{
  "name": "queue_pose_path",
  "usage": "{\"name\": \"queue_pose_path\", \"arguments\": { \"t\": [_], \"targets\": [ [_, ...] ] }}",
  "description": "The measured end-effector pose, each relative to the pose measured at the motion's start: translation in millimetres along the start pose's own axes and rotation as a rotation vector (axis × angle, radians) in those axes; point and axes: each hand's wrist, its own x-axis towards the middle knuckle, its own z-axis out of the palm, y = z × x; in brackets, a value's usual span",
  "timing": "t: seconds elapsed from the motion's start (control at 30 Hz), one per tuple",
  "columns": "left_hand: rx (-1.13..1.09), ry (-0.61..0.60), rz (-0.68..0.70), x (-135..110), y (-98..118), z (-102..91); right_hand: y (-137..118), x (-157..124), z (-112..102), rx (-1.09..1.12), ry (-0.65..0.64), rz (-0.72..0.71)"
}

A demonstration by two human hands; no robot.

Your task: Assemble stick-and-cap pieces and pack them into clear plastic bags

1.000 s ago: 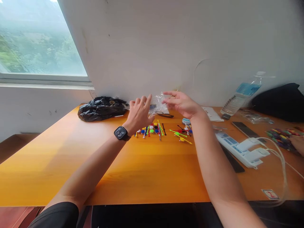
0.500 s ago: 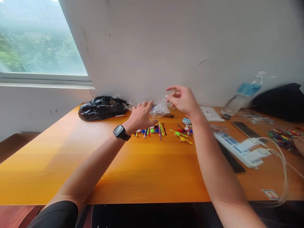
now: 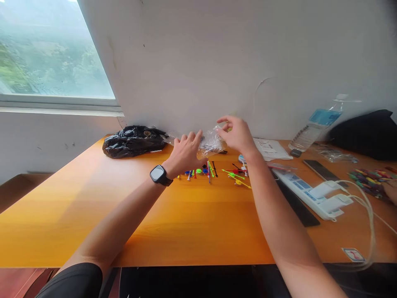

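A crinkled clear plastic bag [image 3: 212,143] lies towards the back of the table, by the wall. Thumb and forefinger of my right hand [image 3: 237,135] pinch its upper right edge, lifting it a little. My left hand [image 3: 186,154], with a black watch on the wrist, reaches to the bag's left side with fingers spread; whether its fingertips touch the plastic is hidden. Below the hands lie small colourful plastic spinner arrows with round bases, one group [image 3: 198,171] partly behind my left hand and another group [image 3: 238,178] next to my right forearm.
A black plastic bag [image 3: 132,142] lies at the back left. On the right are a power strip [image 3: 305,194] with plugged-in chargers and cables, a phone [image 3: 319,169], a tilted water bottle [image 3: 314,126] and a colourful pile [image 3: 367,182] with another person's hand [image 3: 391,190] beside it.
My right hand has moved slightly down and left with the edge of the clear bag, which is now more crumpled. My left hand has barely shifted.
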Motion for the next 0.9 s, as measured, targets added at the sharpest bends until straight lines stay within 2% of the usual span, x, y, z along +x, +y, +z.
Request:
{"name": "queue_pose_path", "arguments": {
  "t": [0.23, 0.4, 0.63, 0.9],
  "targets": [
    [-0.098, -0.045, 0.012, 2.1, -9.7, -1.7, -2.1, -2.8, -6.9, 0.008, -0.115, -0.005],
    [-0.181, -0.133, 0.067, 2.7, -16.2, -0.4, -5.2, -3.1, -10.9, 0.029, -0.098, -0.014],
    [-0.182, -0.236, 0.152, 4.6, -26.1, 9.5, -7.8, -3.2, -18.3, 0.032, -0.079, 0.003],
    [-0.208, -0.241, 0.193, 5.4, -29.8, 7.8, -9.5, -4.3, -27.3, 0.135, -0.071, 0.047]
  ]
}}
